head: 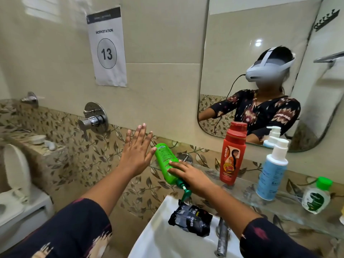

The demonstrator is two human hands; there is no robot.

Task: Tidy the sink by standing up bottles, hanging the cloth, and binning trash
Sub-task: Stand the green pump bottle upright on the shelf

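**Mid-step: standing up the green bottle**

Currently the bottle-standing step is in hand. The green bottle (166, 163) lies tilted on the left end of the glass shelf (247, 189), base up and away, pump nozzle hanging over the shelf edge toward the sink (158, 237). Right hand (188, 174) is laid over the lower body of the bottle near the pump, fingers curled loosely on it, more a steadying hold than a full wrap. Left hand (136, 153) is spread flat and open, holding nothing, with only the thumb tip touching the bottle's raised base.

Next move, judged: swing the base down onto the shelf so the pump ends on top; needs a firmer grip, since the shelf is narrow and the red bottle (232, 155) stands near.

A black wrapper (191, 218) sits in the sink just below the pump, beside the tap (222, 237); looks like trash not yet binned. White pump bottle (272, 168) and small clear bottle (316, 198) already upright. Cloth not identifiable.
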